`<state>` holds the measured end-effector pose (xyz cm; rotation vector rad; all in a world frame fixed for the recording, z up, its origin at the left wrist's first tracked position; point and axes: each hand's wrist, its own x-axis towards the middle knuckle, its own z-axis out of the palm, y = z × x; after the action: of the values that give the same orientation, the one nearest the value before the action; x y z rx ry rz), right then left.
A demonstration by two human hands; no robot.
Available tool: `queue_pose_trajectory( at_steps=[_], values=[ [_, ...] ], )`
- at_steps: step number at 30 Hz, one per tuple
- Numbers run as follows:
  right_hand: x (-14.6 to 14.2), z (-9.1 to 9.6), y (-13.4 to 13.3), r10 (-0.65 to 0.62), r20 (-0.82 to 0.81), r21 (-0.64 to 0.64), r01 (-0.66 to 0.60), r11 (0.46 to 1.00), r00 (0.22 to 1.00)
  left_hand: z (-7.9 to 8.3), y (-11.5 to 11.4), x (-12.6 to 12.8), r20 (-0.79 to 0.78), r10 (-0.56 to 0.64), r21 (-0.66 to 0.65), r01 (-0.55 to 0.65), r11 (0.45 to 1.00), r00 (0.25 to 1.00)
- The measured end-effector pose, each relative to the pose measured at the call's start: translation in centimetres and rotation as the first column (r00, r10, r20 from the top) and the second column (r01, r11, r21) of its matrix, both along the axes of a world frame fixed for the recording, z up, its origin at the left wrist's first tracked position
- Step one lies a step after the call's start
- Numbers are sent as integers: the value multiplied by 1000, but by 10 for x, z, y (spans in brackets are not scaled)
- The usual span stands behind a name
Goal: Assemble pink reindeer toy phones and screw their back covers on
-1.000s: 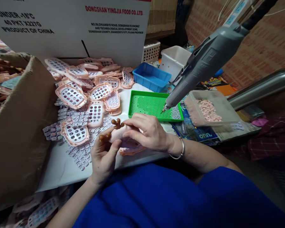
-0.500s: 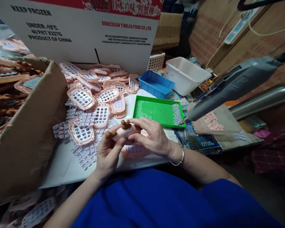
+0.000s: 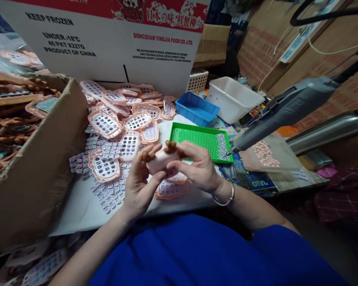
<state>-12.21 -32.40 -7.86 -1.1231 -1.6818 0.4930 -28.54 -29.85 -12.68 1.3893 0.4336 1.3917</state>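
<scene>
Between both hands I hold a pale pink plastic toy casing (image 3: 161,161) with brown knobby parts along its far edge. My left hand (image 3: 139,190) wraps its left end, fingers behind and thumb in front. My right hand (image 3: 200,169) is closed on its right end, with the thumb across the near side. Just below them on the table lies a pink shell with a grid of square keys (image 3: 171,190). To the left are pink shells with rows of holes (image 3: 105,124) in a heap, and translucent keypad sheets (image 3: 107,194).
A cardboard box (image 3: 62,115) full of brown and pink parts stands left. Behind right are a green tray (image 3: 193,139) with small screws, a blue tray (image 3: 197,111) and a white bin (image 3: 231,99). A grey electric screwdriver (image 3: 280,109) hangs at right. A white carton (image 3: 113,51) stands behind.
Both hands have shifted slightly up and right in the view with the casing, which has tilted a little. The surroundings have also shifted slightly in the view.
</scene>
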Motion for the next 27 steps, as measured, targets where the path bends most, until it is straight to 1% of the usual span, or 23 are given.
queue_pose_trajectory(
  at_steps=[3,4,6,9,11,12,14,15,17,19,21,23,25,26,27],
  values=[
    [2,-2,1,-44,-186,-147,16,989,982,-9,0,-2,-146,50,54,-43,998,988],
    [2,-2,1,-48,-219,-180,8,984,975,-13,0,-3,-196,83,86,-67,994,977],
    [2,-2,1,-32,-238,-212,-20,977,971,-21,1,-6,-247,154,166,-115,979,957],
    [1,2,-1,7,-173,-179,-39,983,985,-28,1,-9,-256,201,261,-133,956,945],
    [-1,5,-2,3,-94,-108,-13,994,996,-28,1,-10,-253,200,288,-124,950,946],
    [-2,6,-2,-20,-65,-69,15,998,998,-27,1,-9,-253,195,290,-118,950,948],
    [-4,6,-2,-76,-60,-27,75,997,995,-22,0,-8,-263,185,272,-111,956,947],
    [-4,6,-1,-97,-96,-36,94,995,991,-19,0,-7,-268,178,254,-109,961,947],
    [-4,1,2,-100,-236,-109,76,991,966,-12,0,-6,-254,165,208,-113,972,953],
    [-2,-5,7,-94,-404,-200,13,980,910,-8,0,-5,-225,123,147,-91,985,967],
    [1,-13,11,-124,-511,-258,-14,966,851,-6,0,-5,-238,64,99,-42,994,969],
    [4,-20,13,-166,-537,-287,5,958,827,-6,-1,-4,-302,37,81,-13,997,953],
    [6,-25,13,-185,-540,-296,20,955,821,-7,-3,-4,-337,36,46,-22,999,941],
    [6,-27,12,-183,-542,-296,18,955,820,-7,-3,-3,-308,25,-7,-29,1000,951],
    [6,-28,10,-176,-538,-298,10,954,824,-6,-2,-2,-245,2,-87,-24,996,969]
  ],
)
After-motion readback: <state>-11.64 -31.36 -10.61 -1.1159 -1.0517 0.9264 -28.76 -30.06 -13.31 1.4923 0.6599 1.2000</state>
